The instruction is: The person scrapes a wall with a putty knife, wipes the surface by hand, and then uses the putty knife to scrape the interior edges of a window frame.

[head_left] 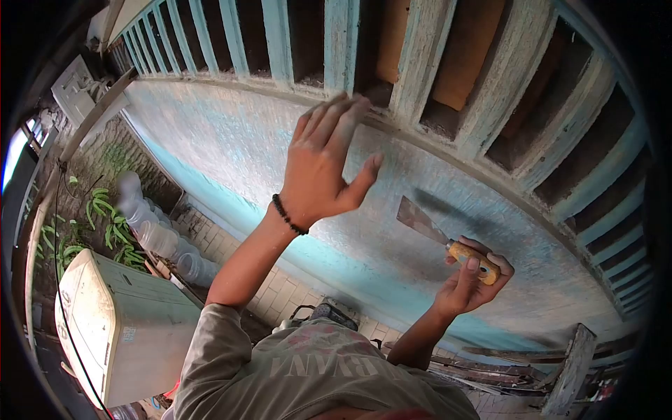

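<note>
My right hand [470,281] grips a scraper [428,222] by its yellow wooden handle, its flat metal blade angled up and left in front of the wall. Raised before the wall [245,129], my left hand [325,157] is empty, the thumb held apart from the fingers. Its fingertips overlap the ledge under the slats in this view. A dark bead bracelet [285,214] circles that wrist. The wall is patchy, with worn light-blue and greyish areas, and a smoother turquoise band runs along its lower part.
Weathered blue wooden slats [339,45] line the top of the wall. At left stands a pale box-shaped appliance [150,329], near clear plastic containers [159,238] and green plants [101,206]. A wooden post [570,371] and stacked boards rise at lower right. Paving [276,294] lies below.
</note>
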Demonstrator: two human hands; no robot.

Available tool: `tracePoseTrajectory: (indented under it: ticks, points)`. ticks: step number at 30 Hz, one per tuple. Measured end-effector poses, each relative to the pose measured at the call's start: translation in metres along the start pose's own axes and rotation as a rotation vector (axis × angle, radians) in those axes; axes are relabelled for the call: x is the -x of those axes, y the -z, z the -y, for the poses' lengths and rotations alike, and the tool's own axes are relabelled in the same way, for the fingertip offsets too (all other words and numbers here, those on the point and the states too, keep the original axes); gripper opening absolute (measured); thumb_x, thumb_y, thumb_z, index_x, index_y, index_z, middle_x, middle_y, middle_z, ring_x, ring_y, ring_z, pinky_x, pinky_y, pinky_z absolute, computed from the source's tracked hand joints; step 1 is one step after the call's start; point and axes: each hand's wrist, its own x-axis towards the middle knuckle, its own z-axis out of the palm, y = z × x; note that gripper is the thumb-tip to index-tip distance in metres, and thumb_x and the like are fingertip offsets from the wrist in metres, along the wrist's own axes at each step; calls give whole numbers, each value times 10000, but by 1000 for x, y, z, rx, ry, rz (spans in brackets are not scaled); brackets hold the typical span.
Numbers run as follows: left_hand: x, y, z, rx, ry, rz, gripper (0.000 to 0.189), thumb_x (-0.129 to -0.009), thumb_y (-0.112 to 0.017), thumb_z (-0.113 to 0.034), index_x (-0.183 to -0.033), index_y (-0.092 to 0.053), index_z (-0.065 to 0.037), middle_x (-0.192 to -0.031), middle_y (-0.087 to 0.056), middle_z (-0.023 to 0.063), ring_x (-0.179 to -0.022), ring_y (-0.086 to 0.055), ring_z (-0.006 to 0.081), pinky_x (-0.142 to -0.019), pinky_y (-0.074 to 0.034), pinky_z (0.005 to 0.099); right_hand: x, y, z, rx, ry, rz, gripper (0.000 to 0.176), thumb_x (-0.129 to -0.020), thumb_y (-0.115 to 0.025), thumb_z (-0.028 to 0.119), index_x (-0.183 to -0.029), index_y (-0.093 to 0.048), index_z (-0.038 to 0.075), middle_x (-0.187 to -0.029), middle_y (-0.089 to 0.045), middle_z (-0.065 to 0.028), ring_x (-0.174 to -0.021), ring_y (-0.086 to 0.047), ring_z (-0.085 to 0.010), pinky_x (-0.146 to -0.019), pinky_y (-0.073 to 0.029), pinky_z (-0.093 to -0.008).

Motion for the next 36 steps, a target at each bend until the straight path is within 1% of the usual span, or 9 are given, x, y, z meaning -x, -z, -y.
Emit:
tracePoseTrajectory:
  ticks: [4,10,13,16,20,24,27,31,36]
  points:
    - [6,-9,6,-79,-201,170,559,-948,-650,-300,-1392,-618,39,-1423,-625,275,-1417,-545,388,-1233,-354,547,-1,3,8,5,10,-14,334,-1003,-678,154,-1215,-431,80,-998,-731,-238,-876,-741,-248,-594,-607,-289]
    - [-9,-7,-1,-30,-25,-130,453,-972,-627,-300,-1297,-688,10,-1321,-699,218,-1327,-628,372,-1201,-383,572,5,6,8,46,13,-37,310,-1002,-648,137,-1230,-445,80,-1005,-730,-239,-858,-720,-242,-594,-565,-292]
    - [1,-19,5,-129,-82,41,432,-951,-631,-271,-1270,-706,10,-1280,-712,194,-1295,-639,410,-1193,-403,551,3,6,13,31,22,-12,332,-1011,-671,159,-1224,-431,73,-1016,-721,-234,-903,-739,-247,-637,-634,-290]
    - [10,-7,5,209,-318,202,489,-921,-649,-256,-1331,-670,9,-1387,-644,217,-1365,-564,457,-1219,-386,523,4,8,14,22,20,-28,326,-1013,-675,168,-1218,-438,79,-1012,-728,-234,-886,-736,-243,-623,-620,-288]
    - [-6,-16,2,70,-47,-114,595,-914,-678,-328,-1392,-621,21,-1454,-601,232,-1437,-502,451,-1267,-321,547,6,8,12,52,26,-42,289,-1006,-629,132,-1225,-452,69,-1009,-738,-246,-815,-699,-225,-579,-525,-295]
    - [2,-18,9,-15,-206,129,617,-938,-649,-378,-1430,-617,-7,-1468,-611,200,-1459,-505,392,-1252,-306,610,9,9,16,47,40,-62,290,-1011,-638,140,-1220,-451,62,-1011,-738,-239,-812,-692,-224,-582,-518,-295]
    - [8,-7,14,99,-270,145,594,-926,-648,-387,-1399,-648,-28,-1409,-658,189,-1413,-556,384,-1245,-320,603,8,5,12,40,27,-89,288,-1014,-640,139,-1216,-450,64,-1012,-737,-238,-801,-684,-223,-589,-512,-296]
    - [-4,-25,8,-242,-34,-57,597,-902,-652,-389,-1374,-663,-24,-1360,-679,208,-1364,-596,379,-1190,-381,582,11,4,15,35,2,-80,283,-1015,-638,131,-1212,-448,63,-1011,-736,-240,-785,-675,-218,-590,-502,-301]
    - [5,-6,-11,-13,-183,116,619,-911,-663,-374,-1393,-627,12,-1404,-634,221,-1383,-551,411,-1187,-368,550,12,4,7,16,8,-64,322,-1008,-665,153,-1225,-440,78,-1017,-736,-238,-840,-722,-238,-585,-570,-288]
